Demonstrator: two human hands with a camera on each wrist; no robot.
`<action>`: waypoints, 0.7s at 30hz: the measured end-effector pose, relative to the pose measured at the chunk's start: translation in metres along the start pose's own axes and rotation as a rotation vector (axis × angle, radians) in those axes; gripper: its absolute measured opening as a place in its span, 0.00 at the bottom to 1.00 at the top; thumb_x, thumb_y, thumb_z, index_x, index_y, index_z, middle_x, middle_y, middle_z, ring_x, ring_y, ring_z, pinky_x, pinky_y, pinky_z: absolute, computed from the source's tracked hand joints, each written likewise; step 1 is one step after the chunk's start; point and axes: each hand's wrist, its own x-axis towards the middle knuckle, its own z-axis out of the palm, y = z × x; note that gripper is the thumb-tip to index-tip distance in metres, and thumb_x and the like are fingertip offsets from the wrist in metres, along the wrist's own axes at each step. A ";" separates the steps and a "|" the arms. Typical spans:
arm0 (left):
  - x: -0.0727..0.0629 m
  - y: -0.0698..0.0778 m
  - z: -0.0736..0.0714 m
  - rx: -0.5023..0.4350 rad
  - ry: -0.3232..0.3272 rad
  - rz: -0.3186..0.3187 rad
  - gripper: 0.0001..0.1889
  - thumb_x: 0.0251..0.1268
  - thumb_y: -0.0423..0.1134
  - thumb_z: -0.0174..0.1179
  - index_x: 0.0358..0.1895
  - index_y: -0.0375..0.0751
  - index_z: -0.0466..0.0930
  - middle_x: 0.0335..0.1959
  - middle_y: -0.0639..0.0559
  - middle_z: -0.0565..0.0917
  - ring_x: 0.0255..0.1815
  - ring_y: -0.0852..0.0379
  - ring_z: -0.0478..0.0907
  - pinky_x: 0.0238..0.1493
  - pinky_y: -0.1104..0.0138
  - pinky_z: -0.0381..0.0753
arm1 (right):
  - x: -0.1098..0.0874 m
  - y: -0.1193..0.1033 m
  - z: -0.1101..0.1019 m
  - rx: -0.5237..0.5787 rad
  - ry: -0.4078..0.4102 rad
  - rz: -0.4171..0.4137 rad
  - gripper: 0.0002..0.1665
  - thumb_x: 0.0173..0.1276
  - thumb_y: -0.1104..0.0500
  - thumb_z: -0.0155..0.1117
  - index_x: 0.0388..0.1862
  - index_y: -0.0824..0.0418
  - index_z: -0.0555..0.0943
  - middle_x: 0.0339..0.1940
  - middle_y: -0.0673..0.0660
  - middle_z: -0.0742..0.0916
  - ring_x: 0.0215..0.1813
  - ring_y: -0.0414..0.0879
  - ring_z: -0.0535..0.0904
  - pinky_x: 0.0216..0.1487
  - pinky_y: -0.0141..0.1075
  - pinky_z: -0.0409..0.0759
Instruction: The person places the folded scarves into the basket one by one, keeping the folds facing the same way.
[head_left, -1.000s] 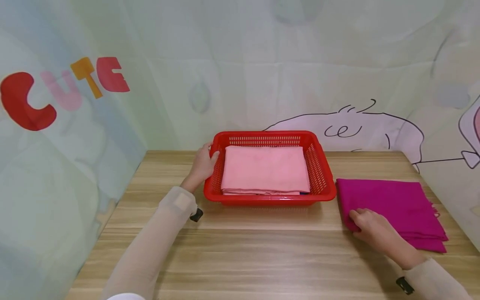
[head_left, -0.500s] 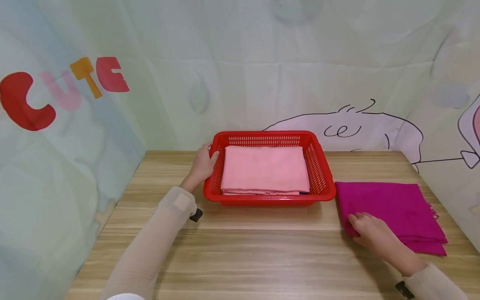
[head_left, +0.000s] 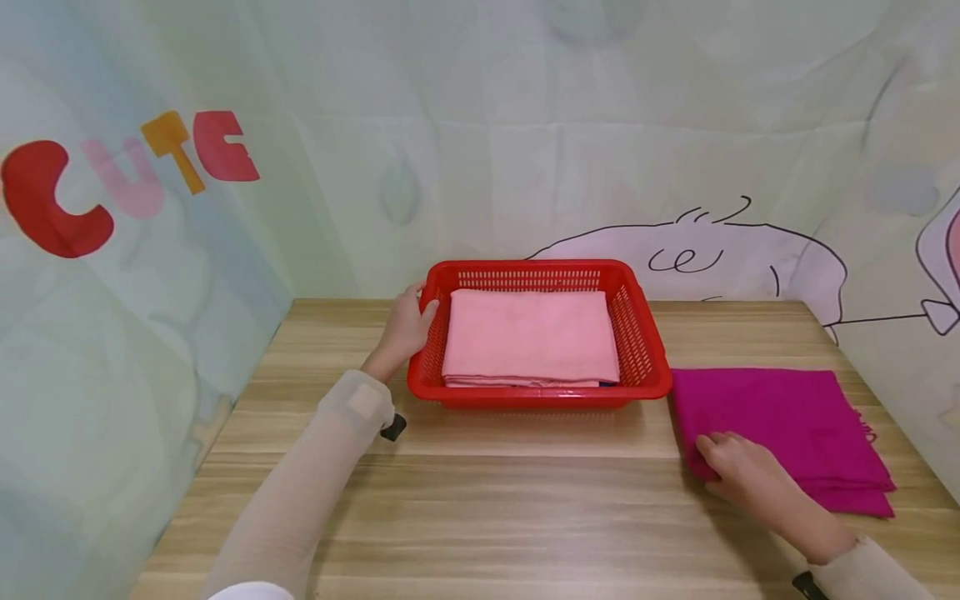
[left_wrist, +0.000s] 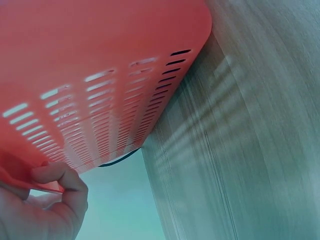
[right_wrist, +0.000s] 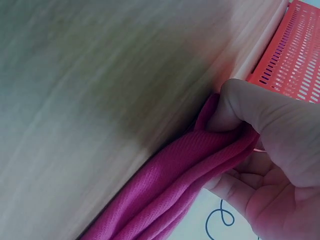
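A red plastic basket [head_left: 551,398] with slotted walls stands at the back middle of the table. Inside it lies a folded pink cloth [head_left: 531,337], with a bit of dark blue showing beneath its front right corner. My left hand [head_left: 407,331] grips the basket's left rim, the thumb curled over it in the left wrist view. To the right of the basket, a folded magenta cloth [head_left: 780,425] with a fringed right edge lies on the table. My right hand [head_left: 742,471] pinches its near left corner, and the folded layers [right_wrist: 175,180] sit between thumb and fingers in the right wrist view.
The wood-grain table [head_left: 480,517] meets a printed fabric backdrop [head_left: 480,167] along its back edge. Backdrop fabric also rises on the left and right. The magenta cloth's back left corner lies close beside the basket's right wall.
My right hand has moved slightly toward the front of the table, and the magenta cloth has slid a little the same way with it. The left hand and basket stay put.
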 end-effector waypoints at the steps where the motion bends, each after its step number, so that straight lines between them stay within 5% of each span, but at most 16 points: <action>1: 0.000 0.000 0.000 -0.004 -0.002 -0.004 0.29 0.80 0.38 0.48 0.76 0.32 0.53 0.55 0.33 0.71 0.48 0.41 0.80 0.44 0.52 0.86 | 0.000 0.000 0.000 0.000 0.003 -0.002 0.27 0.33 0.67 0.86 0.26 0.61 0.73 0.22 0.52 0.76 0.26 0.51 0.75 0.21 0.42 0.78; 21: 0.001 0.000 0.000 -0.026 -0.006 -0.020 0.29 0.80 0.39 0.48 0.77 0.33 0.52 0.56 0.33 0.71 0.48 0.42 0.80 0.45 0.53 0.86 | -0.011 -0.013 -0.002 0.003 0.017 -0.017 0.28 0.33 0.66 0.87 0.27 0.61 0.74 0.23 0.52 0.76 0.26 0.49 0.75 0.23 0.40 0.79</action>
